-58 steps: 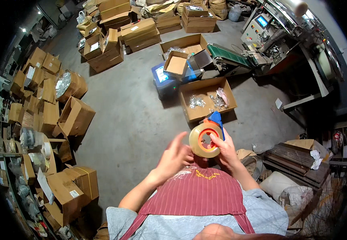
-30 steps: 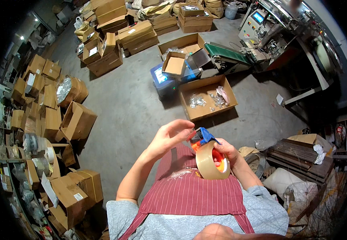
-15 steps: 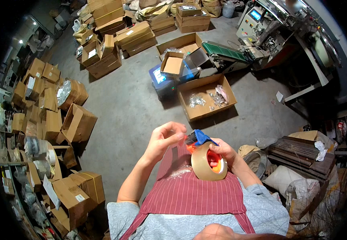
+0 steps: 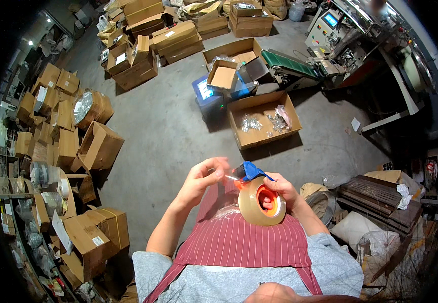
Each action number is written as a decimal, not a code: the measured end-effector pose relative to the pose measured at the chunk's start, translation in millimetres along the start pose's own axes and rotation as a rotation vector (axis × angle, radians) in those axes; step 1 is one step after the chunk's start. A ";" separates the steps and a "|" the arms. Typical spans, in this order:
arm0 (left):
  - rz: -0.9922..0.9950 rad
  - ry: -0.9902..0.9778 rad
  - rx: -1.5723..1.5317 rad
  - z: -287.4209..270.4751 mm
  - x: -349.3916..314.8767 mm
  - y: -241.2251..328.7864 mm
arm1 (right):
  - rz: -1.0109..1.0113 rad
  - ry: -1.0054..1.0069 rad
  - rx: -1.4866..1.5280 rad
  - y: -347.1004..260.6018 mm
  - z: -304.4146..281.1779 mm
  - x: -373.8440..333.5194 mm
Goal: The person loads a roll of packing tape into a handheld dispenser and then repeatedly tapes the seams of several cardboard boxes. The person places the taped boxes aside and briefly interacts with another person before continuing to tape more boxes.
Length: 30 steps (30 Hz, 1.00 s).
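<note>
A tape dispenser (image 4: 251, 172) with a blue and orange frame carries a wide roll of clear tan packing tape (image 4: 251, 207). My right hand (image 4: 282, 189) is closed round it, with the thumb on the side and fingertips showing through the orange hub. At the dispenser's front end, the thumb and fingers of my left hand (image 4: 204, 181) come together in a pinch, slightly blurred. A pale shiny sliver shows between these fingertips and the dispenser; whether it is the tape's loose end I cannot tell. Both hands are held in front of my striped maroon apron (image 4: 249, 242).
Ahead on the floor lies an open carton (image 4: 267, 139) with small bagged parts. Behind it stand a blue box-shaped device (image 4: 209, 98) and a machine with a green conveyor (image 4: 289, 63). Cartons (image 4: 100, 151) line the left; sacks and stacked dark slats (image 4: 375, 194) sit at the right.
My left hand has shifted slightly, its fingertips still by the dispenser's front end. The tape roll has turned a little toward the left in my right hand. The view has tilted slightly.
</note>
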<state>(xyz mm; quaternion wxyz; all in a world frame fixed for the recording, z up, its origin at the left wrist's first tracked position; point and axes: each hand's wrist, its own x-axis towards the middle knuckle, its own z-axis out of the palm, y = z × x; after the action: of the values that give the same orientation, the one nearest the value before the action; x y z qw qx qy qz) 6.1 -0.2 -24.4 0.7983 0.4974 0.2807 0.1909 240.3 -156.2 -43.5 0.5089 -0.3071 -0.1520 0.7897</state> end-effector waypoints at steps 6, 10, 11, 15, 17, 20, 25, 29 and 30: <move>0.074 -0.001 -0.079 4.3 -6.5 4.4 | -0.019 0.038 -0.049 4.1 -1.4 5.3; -0.010 -0.010 -0.088 -2.6 -11.3 -2.0 | -0.001 0.013 -0.028 -1.0 7.1 6.8; -0.009 -0.008 -0.091 -3.1 -12.6 -3.7 | -0.003 0.015 -0.027 -1.2 9.5 7.4; -0.056 0.020 -0.149 -2.1 -15.4 -5.6 | 0.020 -0.072 -0.013 0.1 -2.6 8.4; -0.037 0.034 -0.143 -4.0 -16.7 -7.0 | 0.001 0.039 -0.112 4.8 -0.8 9.7; 0.123 0.072 -0.055 1.4 -14.9 -0.3 | 0.040 -0.024 -0.356 -5.5 -6.2 11.7; 0.567 0.046 0.629 -2.6 -2.7 34.1 | 0.037 -0.049 -0.313 -6.1 11.1 19.4; 0.828 -0.047 0.848 5.4 17.3 53.9 | -0.013 -0.042 -0.325 -6.9 10.9 11.5; 0.875 -0.064 0.895 6.4 20.5 56.7 | -0.012 -0.029 -0.295 -5.3 13.6 12.2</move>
<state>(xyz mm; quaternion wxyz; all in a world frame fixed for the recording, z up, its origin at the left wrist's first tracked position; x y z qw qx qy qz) 24.5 32.0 23.6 0.3686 0.8578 0.0796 0.3492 231.8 -141.9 -34.2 0.4607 -0.3661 -0.2756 0.7601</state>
